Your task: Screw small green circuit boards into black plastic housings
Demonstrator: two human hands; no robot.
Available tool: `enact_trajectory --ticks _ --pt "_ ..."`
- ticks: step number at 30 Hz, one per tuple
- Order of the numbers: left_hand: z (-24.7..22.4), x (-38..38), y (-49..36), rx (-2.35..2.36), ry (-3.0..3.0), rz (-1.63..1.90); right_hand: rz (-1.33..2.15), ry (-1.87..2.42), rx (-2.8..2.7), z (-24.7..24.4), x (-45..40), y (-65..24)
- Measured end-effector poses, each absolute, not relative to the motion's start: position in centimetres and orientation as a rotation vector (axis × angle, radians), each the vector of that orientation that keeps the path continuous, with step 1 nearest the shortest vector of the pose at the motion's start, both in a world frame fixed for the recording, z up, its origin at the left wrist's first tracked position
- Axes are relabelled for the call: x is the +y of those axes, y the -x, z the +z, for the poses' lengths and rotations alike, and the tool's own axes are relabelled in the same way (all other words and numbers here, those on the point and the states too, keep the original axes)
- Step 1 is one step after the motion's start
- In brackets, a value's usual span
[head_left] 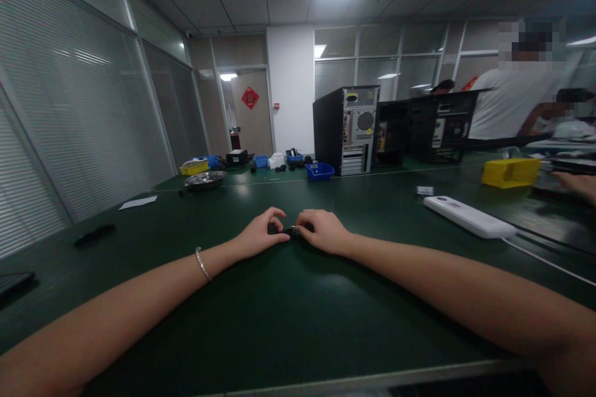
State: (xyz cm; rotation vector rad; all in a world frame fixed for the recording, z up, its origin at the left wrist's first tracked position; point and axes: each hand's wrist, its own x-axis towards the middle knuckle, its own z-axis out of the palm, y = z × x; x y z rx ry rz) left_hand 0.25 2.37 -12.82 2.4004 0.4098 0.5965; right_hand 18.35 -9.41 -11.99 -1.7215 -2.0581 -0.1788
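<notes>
A small black object with a light glint on top (292, 232) lies between my hands, low over the green table; its kind is too small and dark to make out. My right hand (326, 231) pinches its right side, with the fingertips bent down onto it. From the other side my left hand (261, 233) curls around it, the thumb stretched along its near edge and the fingers arched above. Part of the object is hidden behind the fingers. A silver bracelet (202, 264) circles my left wrist.
Beyond my hands on the green table (242, 322) stand a blue bin (319, 171), a shiny metal dish (203, 180) and a black computer tower (344, 130). To the right are a white power strip (469, 217) with cables, a yellow bin (511, 172) and another person's hand (580, 186).
</notes>
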Motion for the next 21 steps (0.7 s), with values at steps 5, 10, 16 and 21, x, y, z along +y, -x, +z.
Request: enact_trajectory --ticks 5,10,16,21 --pt "-13.0 2.4 -0.3 0.419 -2.336 0.607 -0.207 1.753 -2.038 -12.3 -9.2 -18.5" --pt "-12.5 2.2 -0.2 0.395 -2.465 0.729 -0.233 1.737 -2.021 -12.5 -9.1 -18.8" --pt "-12.0 2.1 0.0 0.348 -2.561 0.835 -0.21 1.752 -1.994 -12.3 -9.1 -19.0" --pt "-12.1 1.9 -0.1 0.262 -2.624 0.777 -0.223 1.743 -2.004 -12.3 -9.2 -18.9"
